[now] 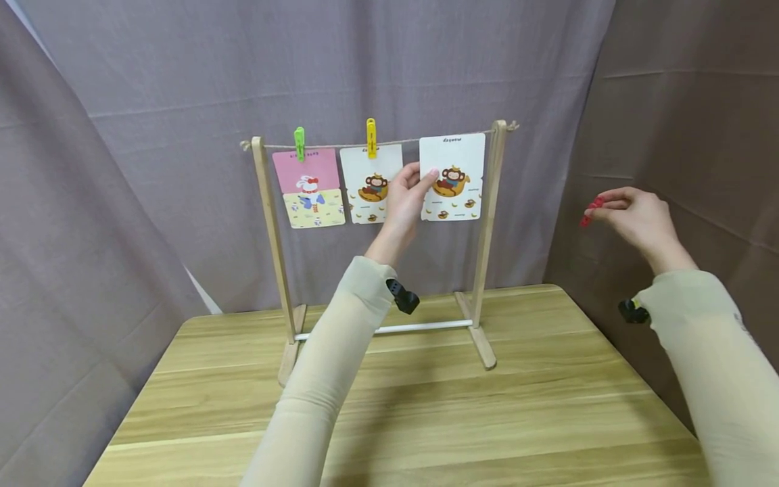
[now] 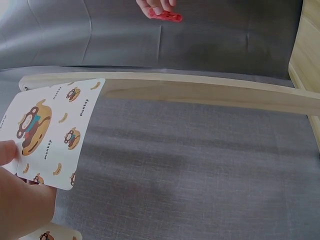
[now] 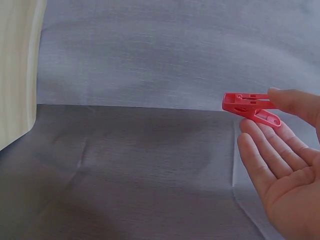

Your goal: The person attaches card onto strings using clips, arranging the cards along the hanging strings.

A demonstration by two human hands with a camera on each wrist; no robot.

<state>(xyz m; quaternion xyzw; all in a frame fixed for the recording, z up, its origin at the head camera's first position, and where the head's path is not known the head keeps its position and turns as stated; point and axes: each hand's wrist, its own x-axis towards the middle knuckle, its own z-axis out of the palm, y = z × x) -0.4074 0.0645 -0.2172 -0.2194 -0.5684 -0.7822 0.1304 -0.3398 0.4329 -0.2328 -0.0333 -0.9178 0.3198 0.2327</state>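
Note:
My left hand [image 1: 404,206] pinches the left edge of a white monkey card [image 1: 452,206], thumb in front, near the right end of a string. The card's top edge is level with the string. Off to the right, my right hand [image 1: 639,220] holds a red clothespin [image 3: 250,102] between thumb and fingers, apart from the rack. A second monkey card [image 1: 356,162] hangs from the string by a yellow clothespin [image 1: 371,138], partly hidden by my left hand. Left of it, a green clothespin [image 1: 299,144] holds a pink and yellow rabbit card [image 1: 304,179].
The string [image 1: 410,141] runs between two upright wooden posts [image 1: 489,237] of a rack. A white bar [image 1: 426,327] joins the posts low down. The rack stands on a wooden table [image 1: 517,406], with grey curtains [image 1: 182,81] behind and at the sides.

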